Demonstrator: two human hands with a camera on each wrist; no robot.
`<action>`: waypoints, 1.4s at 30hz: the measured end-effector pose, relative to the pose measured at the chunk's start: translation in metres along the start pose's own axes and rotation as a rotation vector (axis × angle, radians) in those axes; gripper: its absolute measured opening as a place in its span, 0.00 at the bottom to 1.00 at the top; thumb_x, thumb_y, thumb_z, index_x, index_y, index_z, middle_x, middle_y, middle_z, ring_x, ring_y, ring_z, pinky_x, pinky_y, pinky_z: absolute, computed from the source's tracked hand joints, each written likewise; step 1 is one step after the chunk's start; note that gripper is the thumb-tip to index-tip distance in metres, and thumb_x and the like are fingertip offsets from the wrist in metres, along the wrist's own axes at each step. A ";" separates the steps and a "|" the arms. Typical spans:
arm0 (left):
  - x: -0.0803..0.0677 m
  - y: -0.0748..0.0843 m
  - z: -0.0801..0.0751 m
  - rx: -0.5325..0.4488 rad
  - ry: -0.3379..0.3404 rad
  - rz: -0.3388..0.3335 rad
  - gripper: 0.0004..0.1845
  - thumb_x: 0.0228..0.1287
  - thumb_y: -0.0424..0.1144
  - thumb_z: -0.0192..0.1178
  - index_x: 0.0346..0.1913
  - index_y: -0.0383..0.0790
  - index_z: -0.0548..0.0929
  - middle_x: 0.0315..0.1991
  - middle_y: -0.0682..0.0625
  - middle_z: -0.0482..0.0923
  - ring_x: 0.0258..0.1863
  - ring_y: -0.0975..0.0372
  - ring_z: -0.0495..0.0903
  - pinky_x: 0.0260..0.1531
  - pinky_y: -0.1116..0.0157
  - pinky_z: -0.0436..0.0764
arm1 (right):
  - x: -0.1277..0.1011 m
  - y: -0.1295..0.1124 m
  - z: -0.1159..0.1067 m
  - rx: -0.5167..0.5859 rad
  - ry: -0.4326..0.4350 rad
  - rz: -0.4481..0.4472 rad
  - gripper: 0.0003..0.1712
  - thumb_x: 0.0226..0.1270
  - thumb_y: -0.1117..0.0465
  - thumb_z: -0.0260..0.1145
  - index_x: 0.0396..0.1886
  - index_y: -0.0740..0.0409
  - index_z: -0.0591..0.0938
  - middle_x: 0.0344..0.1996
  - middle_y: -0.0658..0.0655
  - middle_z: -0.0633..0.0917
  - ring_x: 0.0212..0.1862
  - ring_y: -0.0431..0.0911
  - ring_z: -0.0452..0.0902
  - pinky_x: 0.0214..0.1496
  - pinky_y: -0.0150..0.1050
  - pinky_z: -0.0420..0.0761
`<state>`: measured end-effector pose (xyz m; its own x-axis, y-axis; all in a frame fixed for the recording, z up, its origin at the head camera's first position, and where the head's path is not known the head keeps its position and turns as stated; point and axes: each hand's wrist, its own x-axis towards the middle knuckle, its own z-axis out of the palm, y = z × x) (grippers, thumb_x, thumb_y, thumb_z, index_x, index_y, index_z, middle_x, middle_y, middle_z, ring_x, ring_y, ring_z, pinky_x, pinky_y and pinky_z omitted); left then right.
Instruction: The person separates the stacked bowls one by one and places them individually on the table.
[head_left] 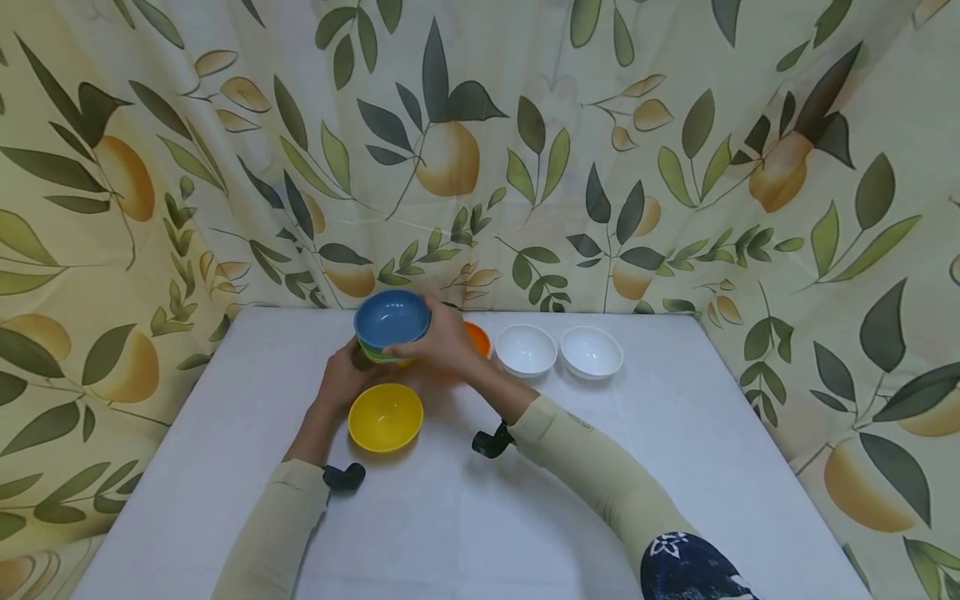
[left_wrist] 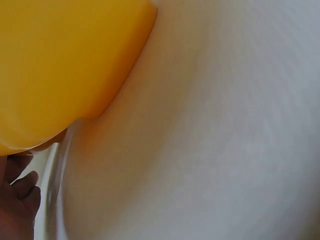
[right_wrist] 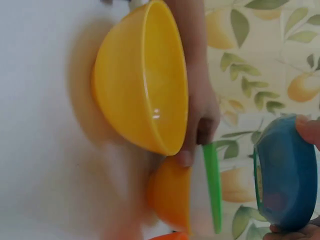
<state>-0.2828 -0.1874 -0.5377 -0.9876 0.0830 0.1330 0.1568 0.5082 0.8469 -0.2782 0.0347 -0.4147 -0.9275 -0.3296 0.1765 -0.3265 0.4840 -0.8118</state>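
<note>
Blue bowl point(head_left: 392, 318) sits on top of a small stack, and the right hand point(head_left: 447, 342) lifts it with its fingers point(right_wrist: 309, 131) curled round the rim. Under the blue bowl, the left hand point(head_left: 343, 375) holds the rest of the stack, its fingers wrapped round a green bowl point(right_wrist: 213, 186) and an orange-yellow bowl point(right_wrist: 171, 196).

The stack hangs in the air above the bench point(head_left: 465, 517), so a loose grip could let a bowl slip out and fall. If the blue bowl sticks to the green one, a hard pull could jerk the whole stack.

Just in front of the blue bowl stands a yellow bowl point(head_left: 385, 416), and a falling bowl could hit it. To the right of the blue bowl are an orange bowl point(head_left: 479, 337) and two white bowls point(head_left: 526, 349), and the right arm could bump them.
</note>
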 end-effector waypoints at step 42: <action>0.001 0.001 0.001 0.003 -0.019 -0.018 0.56 0.63 0.54 0.77 0.85 0.42 0.55 0.80 0.41 0.62 0.79 0.46 0.60 0.78 0.45 0.59 | -0.118 0.052 -0.026 0.118 0.061 0.043 0.53 0.49 0.56 0.89 0.73 0.59 0.73 0.68 0.58 0.77 0.70 0.55 0.72 0.71 0.53 0.76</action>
<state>-0.2841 -0.1859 -0.5375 -0.9900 0.0905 0.1081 0.1394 0.5124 0.8474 -0.1907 0.1193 -0.4630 -0.9507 -0.2588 0.1708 -0.2658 0.3966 -0.8787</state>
